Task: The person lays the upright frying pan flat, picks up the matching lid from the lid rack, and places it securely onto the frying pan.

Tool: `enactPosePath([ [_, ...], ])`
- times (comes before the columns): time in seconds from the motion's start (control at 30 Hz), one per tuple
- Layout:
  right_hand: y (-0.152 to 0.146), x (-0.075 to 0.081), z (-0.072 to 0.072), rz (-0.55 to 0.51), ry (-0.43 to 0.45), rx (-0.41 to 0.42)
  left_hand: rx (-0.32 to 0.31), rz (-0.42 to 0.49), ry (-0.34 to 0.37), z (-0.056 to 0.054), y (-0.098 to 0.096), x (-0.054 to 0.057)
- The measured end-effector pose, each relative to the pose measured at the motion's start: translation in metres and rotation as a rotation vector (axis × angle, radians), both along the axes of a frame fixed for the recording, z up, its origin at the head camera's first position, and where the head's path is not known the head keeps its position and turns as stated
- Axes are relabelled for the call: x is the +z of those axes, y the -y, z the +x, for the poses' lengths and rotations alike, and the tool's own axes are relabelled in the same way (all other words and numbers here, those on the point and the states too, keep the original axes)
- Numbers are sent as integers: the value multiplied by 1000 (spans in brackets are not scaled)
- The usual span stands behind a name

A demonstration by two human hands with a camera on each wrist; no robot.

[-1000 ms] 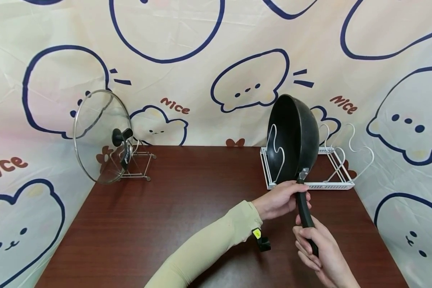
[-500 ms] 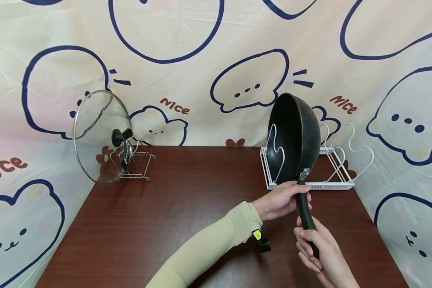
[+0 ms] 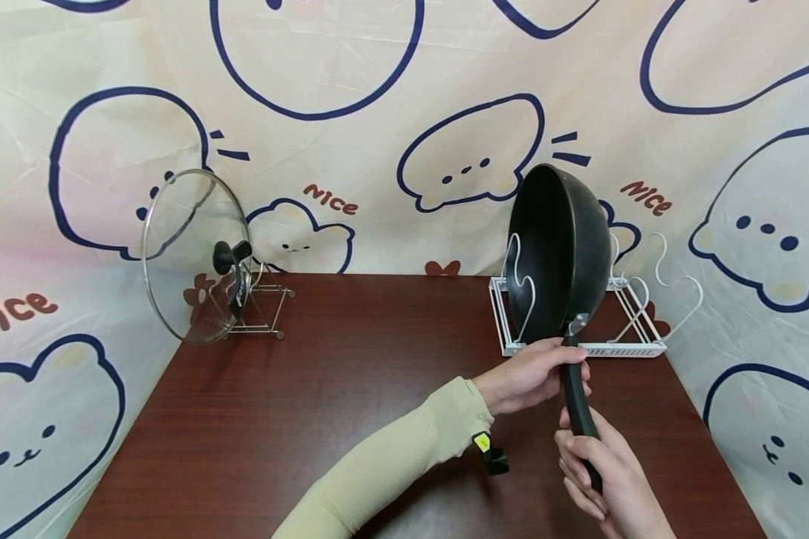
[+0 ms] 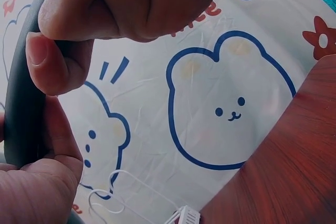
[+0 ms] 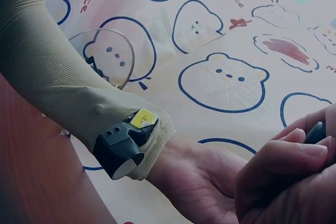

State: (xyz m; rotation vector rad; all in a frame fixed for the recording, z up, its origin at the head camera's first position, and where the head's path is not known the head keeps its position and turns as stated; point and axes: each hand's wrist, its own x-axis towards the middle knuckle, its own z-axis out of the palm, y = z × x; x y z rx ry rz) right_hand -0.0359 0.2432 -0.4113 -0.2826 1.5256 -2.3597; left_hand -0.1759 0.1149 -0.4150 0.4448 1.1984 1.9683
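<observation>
A deep black frying pan (image 3: 583,239) stands on its side at the white wire rack (image 3: 623,349), its hollow turned to the left and its handle pointing toward me. One white wire hook of the rack passes in front of the hollow. My left hand (image 3: 529,376) grips the handle close to the pan's body, thumb across the top. Lower down, my right hand (image 3: 603,464) is wrapped round the handle's end. In the left wrist view the dark handle (image 4: 25,87) runs between both hands. Only the handle's tip shows in the right wrist view, above the curled right fingers (image 5: 289,166).
A glass lid (image 3: 175,284) with a black knob leans upright on a small metal wire stand (image 3: 259,328) at the back left. The brown table (image 3: 350,329) meets a cartoon-printed cloth backdrop (image 3: 377,165) behind and at both sides. More curved hooks rise from the rack's right part.
The pan has shifted a little to the right and slightly up at the rack. Both hands have kept hold of the handle and moved slightly right with it.
</observation>
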Motion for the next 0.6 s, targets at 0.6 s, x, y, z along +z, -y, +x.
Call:
enactPosePath([
  [0.6,10,10,6,44,-121,-34,-36,8,-27,6,6,21],
])
